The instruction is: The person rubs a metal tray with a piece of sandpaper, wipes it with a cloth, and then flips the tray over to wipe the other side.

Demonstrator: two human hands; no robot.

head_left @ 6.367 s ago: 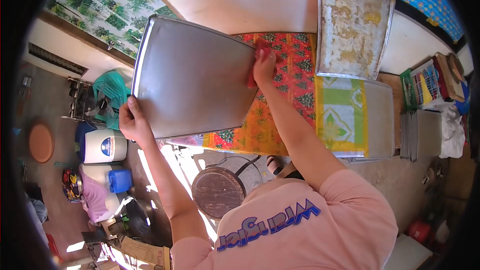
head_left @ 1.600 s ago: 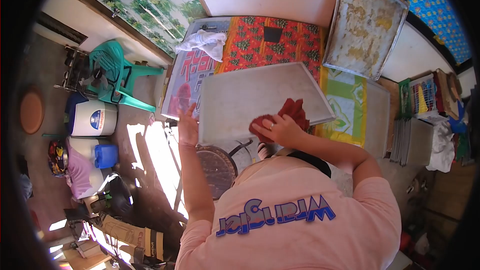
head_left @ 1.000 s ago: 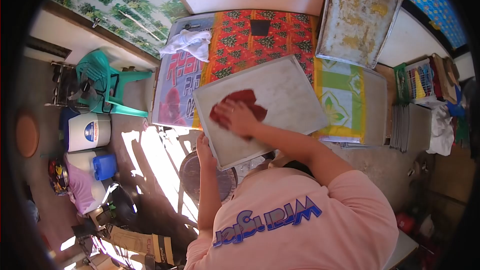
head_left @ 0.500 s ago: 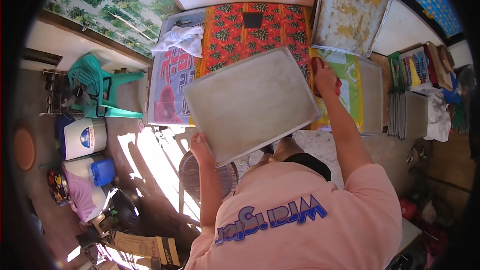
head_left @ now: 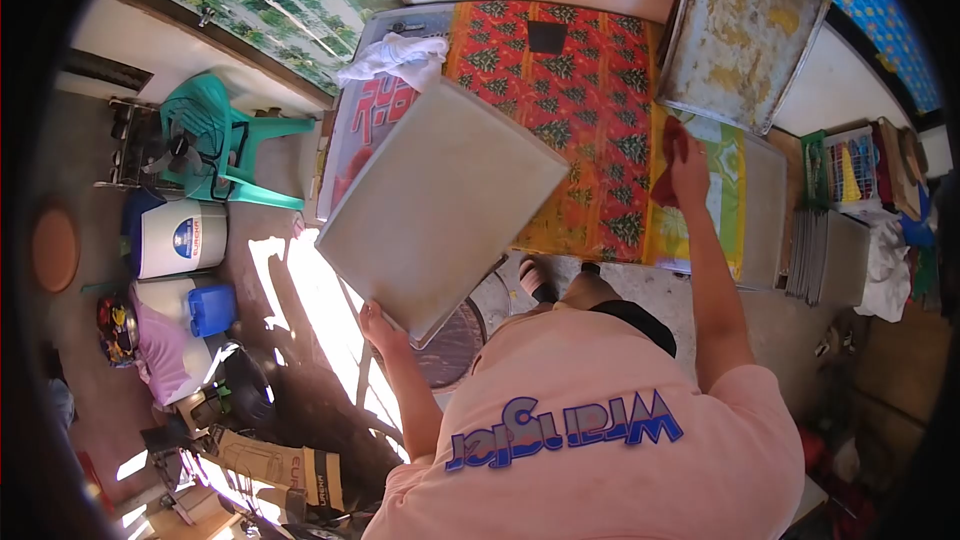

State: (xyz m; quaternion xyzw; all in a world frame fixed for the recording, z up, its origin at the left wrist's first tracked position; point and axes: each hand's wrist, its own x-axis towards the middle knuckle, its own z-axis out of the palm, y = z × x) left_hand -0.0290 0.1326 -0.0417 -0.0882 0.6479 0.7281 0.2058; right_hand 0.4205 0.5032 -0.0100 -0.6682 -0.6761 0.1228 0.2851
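My left hand (head_left: 385, 329) is closed on the near edge of a large grey baking tray (head_left: 445, 205). The tray is tilted at an angle above the left part of the table, with its far corner close to a white cloth (head_left: 400, 58). A dark red cloth (head_left: 668, 162) is bunched in my right hand (head_left: 690, 175), over the green and yellow cover (head_left: 725, 165) on the table's right side. Between the tray and my right hand lies a red tablecloth printed with trees (head_left: 600, 140).
A stained metal tray (head_left: 745, 30) leans at the back right. Several thin trays (head_left: 808, 258) stand upright by a crate of goods (head_left: 850, 165). To the left are a green plastic chair (head_left: 235, 135) and a white container (head_left: 185, 235). A round stool (head_left: 450, 350) stands below the tray.
The baking tray has moved left and turned more steeply, uncovering more of the red tablecloth. My right hand still holds the red cloth, now lifted more into view. The whole view has shifted slightly.
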